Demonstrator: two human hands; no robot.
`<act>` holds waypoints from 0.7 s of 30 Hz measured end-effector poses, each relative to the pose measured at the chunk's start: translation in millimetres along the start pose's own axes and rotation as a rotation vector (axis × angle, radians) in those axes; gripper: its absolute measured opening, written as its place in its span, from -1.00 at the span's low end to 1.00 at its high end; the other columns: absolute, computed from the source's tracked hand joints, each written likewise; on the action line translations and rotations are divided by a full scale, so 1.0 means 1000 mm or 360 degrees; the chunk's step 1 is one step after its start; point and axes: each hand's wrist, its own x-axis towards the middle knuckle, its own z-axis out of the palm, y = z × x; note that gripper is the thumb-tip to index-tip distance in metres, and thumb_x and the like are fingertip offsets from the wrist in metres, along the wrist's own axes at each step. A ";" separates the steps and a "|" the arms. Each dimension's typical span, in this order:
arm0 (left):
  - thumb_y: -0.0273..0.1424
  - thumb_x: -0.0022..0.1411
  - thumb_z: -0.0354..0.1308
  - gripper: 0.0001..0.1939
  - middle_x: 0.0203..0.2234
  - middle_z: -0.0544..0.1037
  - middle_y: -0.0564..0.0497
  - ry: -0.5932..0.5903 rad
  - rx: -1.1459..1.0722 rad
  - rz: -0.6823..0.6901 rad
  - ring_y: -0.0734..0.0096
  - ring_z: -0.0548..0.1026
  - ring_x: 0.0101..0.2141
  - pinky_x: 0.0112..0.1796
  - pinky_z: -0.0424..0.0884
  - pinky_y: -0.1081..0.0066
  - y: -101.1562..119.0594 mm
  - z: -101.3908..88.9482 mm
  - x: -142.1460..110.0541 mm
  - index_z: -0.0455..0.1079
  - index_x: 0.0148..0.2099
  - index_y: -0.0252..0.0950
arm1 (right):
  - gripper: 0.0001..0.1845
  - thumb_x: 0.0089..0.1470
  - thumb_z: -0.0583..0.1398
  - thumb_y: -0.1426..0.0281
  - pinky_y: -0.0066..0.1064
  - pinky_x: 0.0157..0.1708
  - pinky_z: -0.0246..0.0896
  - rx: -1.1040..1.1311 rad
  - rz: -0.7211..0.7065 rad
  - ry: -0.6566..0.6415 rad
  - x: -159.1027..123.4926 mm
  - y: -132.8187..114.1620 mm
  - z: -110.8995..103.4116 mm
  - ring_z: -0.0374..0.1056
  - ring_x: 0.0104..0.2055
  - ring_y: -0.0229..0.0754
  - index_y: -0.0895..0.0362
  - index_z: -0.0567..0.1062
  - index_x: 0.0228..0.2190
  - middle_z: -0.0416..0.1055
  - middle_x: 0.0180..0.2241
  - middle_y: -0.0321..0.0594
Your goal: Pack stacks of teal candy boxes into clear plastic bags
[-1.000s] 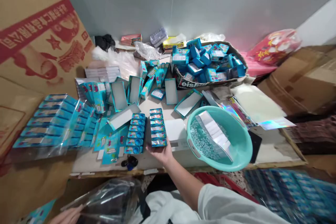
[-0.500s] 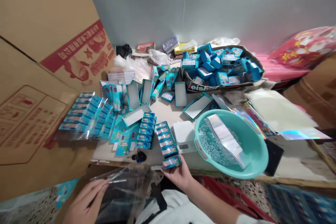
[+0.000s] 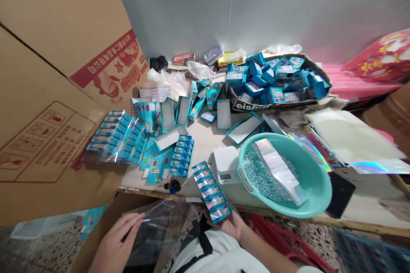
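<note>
Since the earlier frames the row of small blue boxes [image 3: 211, 192] has come off the worktop [image 3: 205, 136] and now sits near the person's lap, carried toward the near edge by the right hand [image 3: 231, 224]. That hand cups the near end of the row from below, its grip closed on the boxes, with the far end of the row angled up and leftward; holding them from beneath seems to keep the six or so boxes lined up as one block. The left hand [image 3: 113, 243] has risen at the near left and pinches the edge of a clear plastic bag [image 3: 160, 230], its grip narrow on the film, so that the bag hangs slack just left of the boxes; whether its mouth is spread open cannot be told.

On the worktop a second row of blue boxes [image 3: 181, 155] lies flat near the middle, just left of a white scale [image 3: 226, 164]. To the right stands a teal basin [image 3: 315, 179] holding small pale tablets and a silver foil sheet [image 3: 277, 170] leaning inside it. At the left lie bagged packs of blue boxes [image 3: 112, 136], and at the far right a cardboard tray [image 3: 243, 104] is heaped with loose blue boxes. Large brown cartons [image 3: 48, 94] lean at the left.
</note>
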 end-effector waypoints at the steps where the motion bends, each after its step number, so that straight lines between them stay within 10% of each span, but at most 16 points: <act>1: -0.02 0.26 0.14 -0.65 -0.18 0.67 0.05 0.0005 -0.0006 0.0026 0.38 0.64 -0.15 -0.09 0.55 0.56 0.002 0.000 -0.001 0.66 -0.18 -0.07 | -0.67 0.25 0.06 0.18 -0.19 0.12 0.34 0.0017 -0.0002 0.0000 0.004 0.002 0.000 0.51 0.01 -0.05 0.05 0.51 -0.11 0.55 -0.08 -0.08; 5: -0.05 0.25 0.15 -0.68 -0.21 0.68 0.06 0.0049 -0.0037 0.0086 0.40 0.65 -0.19 -0.10 0.54 0.60 0.004 0.000 -0.007 0.66 -0.20 -0.06 | -0.68 0.21 0.14 0.15 -0.25 0.14 0.31 -0.0092 -0.0022 0.0014 -0.001 0.002 0.000 0.50 0.03 -0.06 0.03 0.56 -0.14 0.56 -0.08 -0.09; 12: 0.00 0.22 0.14 -0.63 -0.19 0.68 0.03 -0.0055 -0.0196 -0.0050 0.31 0.65 -0.15 -0.07 0.55 0.51 -0.010 0.001 -0.003 0.66 -0.24 -0.08 | -0.50 0.05 0.09 -0.12 0.20 -0.03 0.37 -0.0663 0.0015 -0.0019 -0.052 -0.009 -0.004 0.50 -0.01 0.29 -0.07 0.64 -0.33 0.56 -0.02 -0.04; 21: 0.14 0.16 0.11 -0.46 -0.04 0.64 0.00 -0.0245 -0.0310 -0.0292 0.10 0.56 0.04 0.13 0.44 0.18 0.000 -0.032 0.031 0.63 -0.07 -0.09 | -0.41 0.23 0.07 0.07 -0.27 -0.51 0.42 -0.0675 -0.0064 0.0060 -0.097 -0.059 0.068 0.54 -0.38 0.06 0.36 0.59 -0.24 0.58 -0.33 0.18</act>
